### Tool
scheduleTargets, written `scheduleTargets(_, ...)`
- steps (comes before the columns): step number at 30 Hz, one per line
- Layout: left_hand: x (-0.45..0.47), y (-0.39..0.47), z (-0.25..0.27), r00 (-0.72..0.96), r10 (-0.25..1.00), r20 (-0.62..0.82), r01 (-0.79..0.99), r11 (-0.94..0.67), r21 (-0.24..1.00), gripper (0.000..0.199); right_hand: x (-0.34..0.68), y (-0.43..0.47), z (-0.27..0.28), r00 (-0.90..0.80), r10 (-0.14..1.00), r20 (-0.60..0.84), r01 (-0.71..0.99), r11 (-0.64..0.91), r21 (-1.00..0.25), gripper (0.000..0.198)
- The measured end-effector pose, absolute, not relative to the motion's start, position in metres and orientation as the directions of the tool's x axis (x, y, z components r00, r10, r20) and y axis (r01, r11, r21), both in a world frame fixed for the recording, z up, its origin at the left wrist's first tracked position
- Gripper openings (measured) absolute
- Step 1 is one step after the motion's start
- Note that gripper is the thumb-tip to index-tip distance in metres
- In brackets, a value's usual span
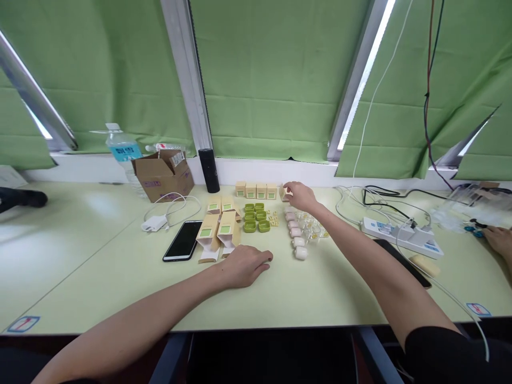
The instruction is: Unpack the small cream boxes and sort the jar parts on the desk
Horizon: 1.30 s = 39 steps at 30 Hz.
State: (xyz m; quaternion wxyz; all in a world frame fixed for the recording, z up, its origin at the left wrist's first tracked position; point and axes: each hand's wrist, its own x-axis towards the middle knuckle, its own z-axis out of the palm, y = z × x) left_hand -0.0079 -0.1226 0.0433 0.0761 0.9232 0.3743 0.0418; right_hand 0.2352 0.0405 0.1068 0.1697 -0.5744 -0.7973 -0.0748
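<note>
At the back, my right hand (301,196) is closed around a small beige box (285,193), beside a row of several matching boxes (256,191). My left hand (247,265) rests on the table with its index finger and thumb slightly apart and nothing visible in it. Next to it lie taller beige cartons (208,230) with open flaps. Green small trays (250,226) stand in two columns between the hands, with tiny yellow pieces (273,220) beside them. Pale pink rounded cases (295,233) form a line below my right hand. Clear plastic pieces (314,226) lie partly under my right forearm.
A phone (182,241) and white charger (155,223) lie left, before a cardboard box (164,176), a black cylinder (209,170) and a water bottle (123,152). A power strip (402,237) with cables and a dark phone (404,264) sit right. Another person's hand (498,238) is far right.
</note>
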Motion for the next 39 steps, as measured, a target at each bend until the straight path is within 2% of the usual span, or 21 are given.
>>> scheduleTargets(11,-0.007,-0.122,0.043,0.738,0.675,-0.007,0.669,-0.73,0.136,0.021,0.182,0.105,0.068,-0.255,0.921,0.294,0.964,0.267,0.001,0.061)
scheduleTargets(19,-0.005,-0.121,0.038,0.736,0.677,0.001,0.674,-0.734,0.089,0.024,0.18,0.117,0.064,-0.292,0.906,0.307,0.954,0.297,0.03,0.056)
scheduleTargets(25,-0.005,-0.122,0.04,0.746,0.666,0.009,0.664,-0.744,0.073,0.023,0.179,0.108,0.063,-0.212,0.923,0.32,0.967,0.245,-0.067,0.045)
scheduleTargets(32,-0.005,-0.124,0.043,0.748,0.663,0.023,0.66,-0.748,0.071,0.021,0.183,0.083,0.08,-0.1,0.898,0.429,0.938,0.229,-0.261,0.06)
scheduleTargets(35,-0.008,-0.125,0.04,0.739,0.668,0.08,0.66,-0.743,0.106,0.021,0.195,0.059,0.088,-0.127,0.854,0.504,0.88,0.331,-0.339,0.066)
scheduleTargets(37,-0.011,-0.124,0.037,0.698,0.686,0.205,0.664,-0.727,0.174,0.023,0.207,0.035,0.091,-0.22,0.786,0.577,0.717,0.532,-0.452,0.068)
scheduleTargets(39,-0.014,-0.122,0.037,0.594,0.701,0.394,0.658,-0.705,0.263,0.023,0.22,0.004,0.092,-0.394,0.695,0.601,0.519,0.709,-0.478,0.072)
